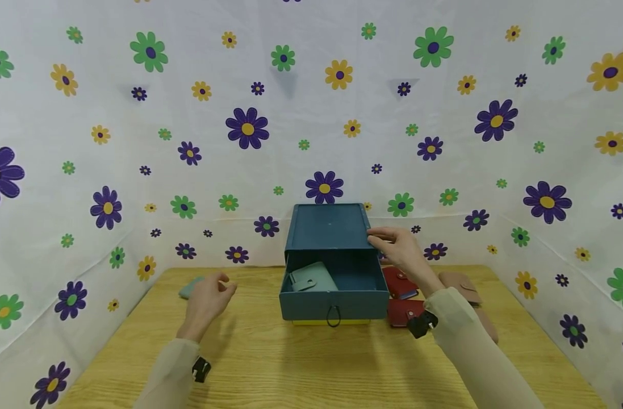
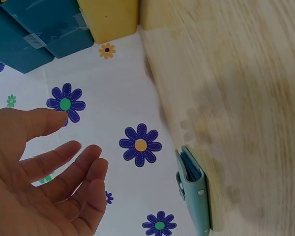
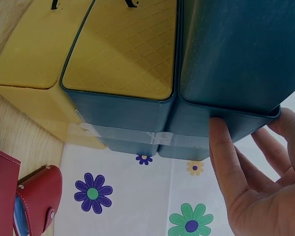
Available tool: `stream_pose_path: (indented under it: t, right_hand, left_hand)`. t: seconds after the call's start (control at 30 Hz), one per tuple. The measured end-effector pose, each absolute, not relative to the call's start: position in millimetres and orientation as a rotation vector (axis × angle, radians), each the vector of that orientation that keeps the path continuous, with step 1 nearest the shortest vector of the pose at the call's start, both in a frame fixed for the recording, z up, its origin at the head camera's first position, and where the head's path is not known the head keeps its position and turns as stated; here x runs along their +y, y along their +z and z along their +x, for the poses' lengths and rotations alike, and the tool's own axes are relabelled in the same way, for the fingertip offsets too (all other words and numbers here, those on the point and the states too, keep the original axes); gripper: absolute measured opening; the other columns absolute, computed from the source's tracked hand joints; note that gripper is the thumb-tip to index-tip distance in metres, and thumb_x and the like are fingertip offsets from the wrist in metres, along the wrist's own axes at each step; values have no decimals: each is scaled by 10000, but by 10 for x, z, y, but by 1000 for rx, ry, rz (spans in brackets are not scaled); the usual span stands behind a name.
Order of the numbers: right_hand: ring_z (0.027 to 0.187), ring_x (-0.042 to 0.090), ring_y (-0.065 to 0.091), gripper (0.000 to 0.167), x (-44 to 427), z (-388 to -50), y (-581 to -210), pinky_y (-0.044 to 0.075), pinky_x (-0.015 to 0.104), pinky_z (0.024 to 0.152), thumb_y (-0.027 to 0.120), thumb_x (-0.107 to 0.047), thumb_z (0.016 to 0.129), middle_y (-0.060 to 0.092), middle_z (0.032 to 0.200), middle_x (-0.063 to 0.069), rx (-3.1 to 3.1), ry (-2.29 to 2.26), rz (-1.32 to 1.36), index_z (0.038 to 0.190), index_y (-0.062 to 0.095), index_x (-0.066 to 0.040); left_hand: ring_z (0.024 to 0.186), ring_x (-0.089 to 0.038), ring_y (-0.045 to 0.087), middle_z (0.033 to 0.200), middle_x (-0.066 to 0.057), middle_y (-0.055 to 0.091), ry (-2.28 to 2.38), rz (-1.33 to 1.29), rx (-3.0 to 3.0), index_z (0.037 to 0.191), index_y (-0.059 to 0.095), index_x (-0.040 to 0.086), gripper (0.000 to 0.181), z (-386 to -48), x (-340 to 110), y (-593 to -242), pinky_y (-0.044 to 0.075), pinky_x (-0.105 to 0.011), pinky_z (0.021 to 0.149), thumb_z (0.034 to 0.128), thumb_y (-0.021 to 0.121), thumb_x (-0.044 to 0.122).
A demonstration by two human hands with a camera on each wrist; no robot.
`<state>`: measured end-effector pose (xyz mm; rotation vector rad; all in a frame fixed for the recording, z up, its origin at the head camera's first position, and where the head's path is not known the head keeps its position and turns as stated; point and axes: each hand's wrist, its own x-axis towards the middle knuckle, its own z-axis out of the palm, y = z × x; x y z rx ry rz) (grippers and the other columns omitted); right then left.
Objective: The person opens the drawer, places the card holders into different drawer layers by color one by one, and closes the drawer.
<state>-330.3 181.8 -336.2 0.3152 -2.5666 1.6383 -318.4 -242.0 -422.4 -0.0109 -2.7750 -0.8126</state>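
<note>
An upper drawer (image 1: 301,307) is pulled out of the dark blue drawer box (image 1: 327,227). Inside it lies a pale teal snap-button card holder (image 1: 311,277), leaning at a slant. My right hand (image 1: 400,250) touches the top right edge of the box; in the right wrist view its fingers (image 3: 223,152) rest against the side and rim. To the left of the box, my left hand (image 1: 207,301) hovers above the table with loosely bent fingers, holding nothing. Behind it is another teal card holder (image 2: 196,196), standing on edge by the wall cloth.
Two red card holders (image 1: 405,312) lie right of the box, and brownish-pink ones (image 1: 459,287) lie farther right, partly behind my right sleeve. Below the pulled-out drawer are yellow-fronted drawers (image 3: 123,49). Flower-patterned cloth (image 1: 250,170) encloses the wooden table (image 1: 270,369).
</note>
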Motion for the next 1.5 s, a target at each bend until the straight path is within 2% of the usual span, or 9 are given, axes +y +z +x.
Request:
stream_pose_path:
  t: [0.17, 0.37, 0.6, 0.7, 0.83, 1.07, 1.33, 1.5]
  right_hand:
    - [1205, 376, 601, 413, 1820, -3301, -3353, 562, 458, 871, 561, -294, 994, 577, 1381, 175, -2562, 1645, 317, 1365, 585, -112]
    - [1212, 386, 591, 415, 1833, -3290, -3348, 569, 455, 855, 556, -289, 997, 566, 1390, 181, -2557, 1645, 320, 1368, 579, -105]
    - [1210, 386, 591, 417, 1846, -3294, -3355, 568, 458, 858, 558, -298, 995, 567, 1388, 181, -2557, 1629, 318, 1366, 581, -109]
    - [1206, 383, 596, 414, 1839, -3299, -3361, 569, 454, 856, 562, -298, 993, 571, 1385, 180, -2558, 1634, 319, 1363, 586, -114]
    - [1199, 387, 600, 409, 1830, -3303, -3374, 573, 452, 846, 561, -292, 994, 571, 1384, 182, -2562, 1630, 317, 1360, 588, -112]
    - [1182, 386, 614, 412, 1813, -3296, -3369, 575, 449, 839, 560, -297, 995, 576, 1373, 192, -2559, 1622, 330, 1359, 588, -106]
    - [1195, 390, 604, 408, 1805, -3291, -3359, 569, 462, 843, 557, -286, 996, 580, 1367, 195, -2558, 1625, 335, 1359, 587, -102]
    - [1207, 400, 591, 409, 1817, -3299, -3358, 574, 457, 839, 555, -285, 997, 568, 1378, 197, -2555, 1620, 334, 1362, 583, -101]
  left_hand:
    - [811, -270, 668, 1049, -253, 685, -811, -14, -2793, 1226, 579, -74, 418, -3204, -2515, -4251, 552, -366, 628, 950, 579, 240]
    - [870, -317, 654, 1051, -250, 676, -748, -1, -2804, 1205, 586, -81, 417, -3243, -2603, -4305, 539, -420, 681, 937, 561, 239]
    - [948, -390, 649, 1212, -308, 618, -665, 9, -2871, 1244, 568, -102, 441, -3295, -2680, -4336, 562, -456, 729, 922, 611, 198]
    - [976, -421, 616, 1203, -330, 598, -629, 46, -2885, 1249, 552, -121, 456, -3318, -2732, -4368, 546, -501, 760, 897, 622, 160]
    - [981, -462, 560, 1192, -385, 534, -602, 84, -2904, 1289, 489, -154, 522, -3347, -2818, -4422, 530, -531, 739, 873, 610, 139]
    - [1110, -565, 469, 1272, -430, 449, -573, 72, -2969, 1321, 458, -147, 516, -3393, -2963, -4479, 476, -638, 837, 862, 573, 57]
    - [1166, -590, 416, 1278, -438, 415, -576, 34, -3035, 1281, 486, -112, 441, -3403, -3002, -4493, 431, -673, 904, 888, 584, 64]
    - [1241, -597, 331, 1369, -436, 311, -608, 29, -3080, 1370, 419, -85, 524, -3383, -2970, -4516, 382, -699, 965, 866, 517, 20]
